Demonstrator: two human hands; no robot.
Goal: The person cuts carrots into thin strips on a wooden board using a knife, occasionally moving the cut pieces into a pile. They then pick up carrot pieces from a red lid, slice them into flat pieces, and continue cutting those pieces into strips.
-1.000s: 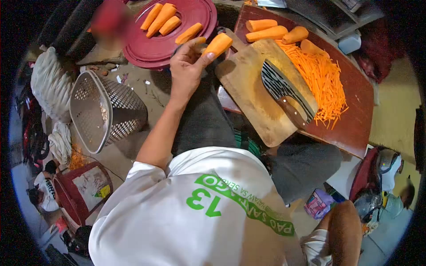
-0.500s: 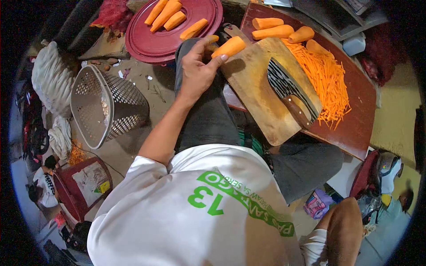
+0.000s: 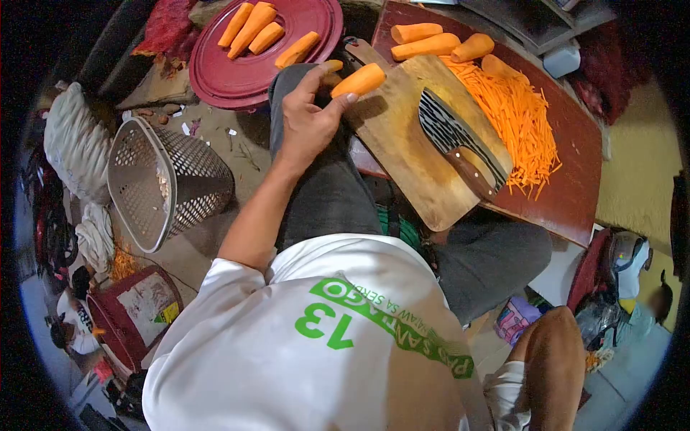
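Observation:
My left hand (image 3: pixel 310 118) is closed around a peeled carrot (image 3: pixel 359 80), thumb along its side, just off the left edge of the wooden chopping board (image 3: pixel 395 136). A bit of orange also shows at the tip of my index finger. On the board lies a cleaver (image 3: pixel 449 129) with a dark patterned blade and a wooden handle. Beside the board spreads a heap of shredded carrot (image 3: pixel 514 122), with several whole peeled carrots (image 3: pixel 425 47) behind it. My right arm (image 3: pixel 550 352) is bent at the lower right, its hand out of the picture.
Several peeled carrots (image 3: pixel 251 32) rest on a round dark red lid (image 3: pixel 208 75). A perforated basket (image 3: pixel 198 183) stands left of my leg. The red low table (image 3: pixel 575 172) carries the board. A white sack (image 3: pixel 75 144) and a dark red bin (image 3: pixel 111 309) are at the left.
The whole view has shifted slightly, so things sit a little further left. My left hand keeps its hold on the carrot; the cleaver has stayed on the board.

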